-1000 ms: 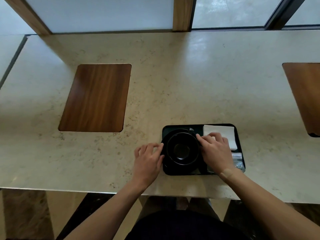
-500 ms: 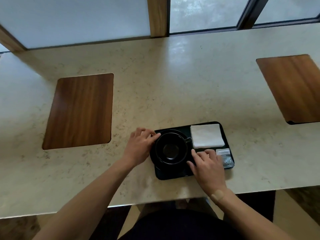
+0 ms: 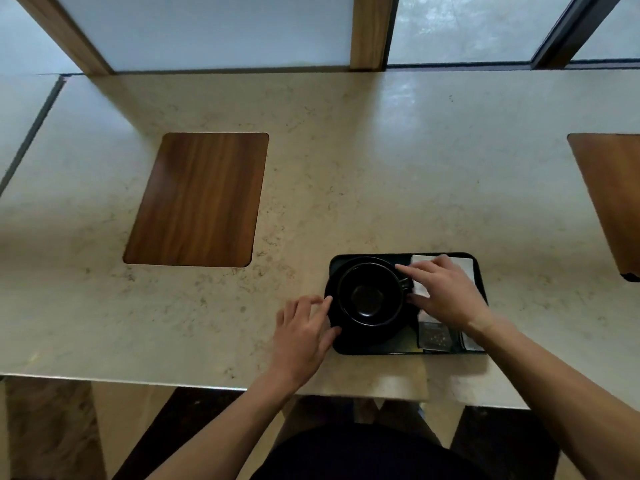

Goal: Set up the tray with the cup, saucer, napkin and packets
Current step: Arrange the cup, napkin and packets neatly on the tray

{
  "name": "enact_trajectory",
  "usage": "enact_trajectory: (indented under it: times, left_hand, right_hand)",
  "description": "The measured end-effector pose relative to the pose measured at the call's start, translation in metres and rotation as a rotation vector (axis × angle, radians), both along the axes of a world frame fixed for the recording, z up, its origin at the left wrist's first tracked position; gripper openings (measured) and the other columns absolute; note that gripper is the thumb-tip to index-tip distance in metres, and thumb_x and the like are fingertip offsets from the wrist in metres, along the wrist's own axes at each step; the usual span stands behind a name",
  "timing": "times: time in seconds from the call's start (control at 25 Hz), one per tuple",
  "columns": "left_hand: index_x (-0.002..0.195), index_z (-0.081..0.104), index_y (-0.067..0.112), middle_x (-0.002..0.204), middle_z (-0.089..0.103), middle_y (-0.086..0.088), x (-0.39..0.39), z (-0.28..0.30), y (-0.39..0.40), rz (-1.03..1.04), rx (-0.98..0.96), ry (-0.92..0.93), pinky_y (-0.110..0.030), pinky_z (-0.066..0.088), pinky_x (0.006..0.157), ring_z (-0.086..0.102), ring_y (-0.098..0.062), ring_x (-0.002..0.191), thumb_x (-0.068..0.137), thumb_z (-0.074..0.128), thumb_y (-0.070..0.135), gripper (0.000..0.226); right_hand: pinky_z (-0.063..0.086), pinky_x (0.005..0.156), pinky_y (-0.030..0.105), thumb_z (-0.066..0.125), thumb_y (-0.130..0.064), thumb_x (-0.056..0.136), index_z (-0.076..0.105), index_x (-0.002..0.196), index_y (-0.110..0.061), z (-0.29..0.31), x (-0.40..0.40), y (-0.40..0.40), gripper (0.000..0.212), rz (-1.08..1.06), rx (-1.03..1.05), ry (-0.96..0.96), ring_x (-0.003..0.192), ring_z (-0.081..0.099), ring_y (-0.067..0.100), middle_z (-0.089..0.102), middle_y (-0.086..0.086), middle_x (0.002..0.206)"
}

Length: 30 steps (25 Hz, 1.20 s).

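The right hand (image 3: 446, 297) lies spread over the tray's middle, palm down, its grip unclosed: the index finger reaches to the far right rim of the black cup (image 3: 369, 294), and the thumb rests by the cup's near right side, next to the cup's handle. The rest of that hand covers much of the white napkin (image 3: 464, 266), which shows only at the tray's far right corner and in a strip beside the cup. The left hand (image 3: 303, 332) rests on the tabletop (image 3: 346, 168) just off the tray's left edge, fingers loosely spread, with the index fingertip and thumb touching the left rim of the black saucer (image 3: 334, 317); it pinches nothing that can be seen.

The cup sits upright and empty on the saucer, and the saucer fills the left half of the black tray (image 3: 381, 349), overhanging its left edge slightly. At the tray's near right corner lie the packets (image 3: 434, 336), one dark and a paler one partly hidden under the right wrist. The tray itself stands near the front edge of the tabletop, right of centre. Two wooden inlays are set into the stone: one (image 3: 199, 199) well to the left and further back, another (image 3: 613, 199) at the right edge.
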<state>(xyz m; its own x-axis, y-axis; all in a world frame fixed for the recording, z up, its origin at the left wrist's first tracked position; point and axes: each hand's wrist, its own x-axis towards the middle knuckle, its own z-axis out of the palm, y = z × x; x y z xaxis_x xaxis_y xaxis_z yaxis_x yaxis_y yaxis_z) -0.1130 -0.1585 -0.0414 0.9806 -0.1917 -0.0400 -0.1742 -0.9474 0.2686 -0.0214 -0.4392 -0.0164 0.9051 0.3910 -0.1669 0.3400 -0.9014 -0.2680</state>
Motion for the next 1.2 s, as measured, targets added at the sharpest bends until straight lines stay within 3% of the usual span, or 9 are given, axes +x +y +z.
enact_trajectory:
  times: [0.12,0.28,0.64,0.84,1.2]
  left_hand:
    - [0.137,0.051,0.020,0.123,0.054,0.000,-0.007,0.002,-0.009,0.058,0.042,0.002,-0.039,0.045,0.088,0.047,-0.023,0.109,0.091,0.044,0.051,0.056]
    - [0.135,0.053,0.019,0.121,0.056,-0.001,-0.005,0.002,-0.014,0.062,0.088,-0.028,-0.042,0.040,0.093,0.047,-0.023,0.107,0.091,0.042,0.050,0.055]
    - [0.135,0.052,0.022,0.121,0.055,0.002,0.040,0.002,0.010,-0.188,0.230,-0.131,-0.054,0.025,0.103,0.050,-0.025,0.111,0.092,0.039,0.046,0.051]
    - [0.135,0.053,0.023,0.122,0.057,0.001,0.061,-0.002,0.022,-0.307,0.236,-0.134,-0.054,0.025,0.103,0.047,-0.025,0.112,0.093,0.039,0.045,0.050]
    - [0.137,0.051,0.022,0.123,0.054,0.002,0.050,-0.001,0.018,-0.257,0.150,-0.105,-0.054,0.028,0.105,0.045,-0.024,0.115,0.093,0.040,0.042,0.049]
  right_hand:
    - [0.044,0.091,0.037,0.067,-0.040,0.086,0.046,0.142,-0.032,0.004,0.013,0.001,0.060,0.085,-0.053,0.032,0.111,0.047,0.022,0.060,-0.010,0.130]
    - [0.045,0.087,0.039,0.070,-0.035,0.084,0.053,0.137,-0.026,-0.002,0.006,0.001,0.057,0.071,-0.010,-0.012,0.107,0.049,0.025,0.066,-0.006,0.121]
    - [0.046,0.079,0.042,0.069,-0.042,0.083,0.057,0.132,-0.018,-0.002,-0.039,0.010,0.057,-0.097,-0.081,-0.070,0.106,0.052,0.028,0.070,0.000,0.108]
    - [0.046,0.067,0.040,0.078,-0.039,0.074,0.064,0.120,-0.013,-0.004,-0.065,0.022,0.055,-0.196,-0.057,-0.148,0.092,0.056,0.029,0.071,0.001,0.094]
    - [0.046,0.066,0.039,0.082,-0.035,0.071,0.066,0.119,-0.013,-0.005,-0.063,0.022,0.055,-0.215,-0.009,-0.171,0.091,0.057,0.028,0.071,0.000,0.090]
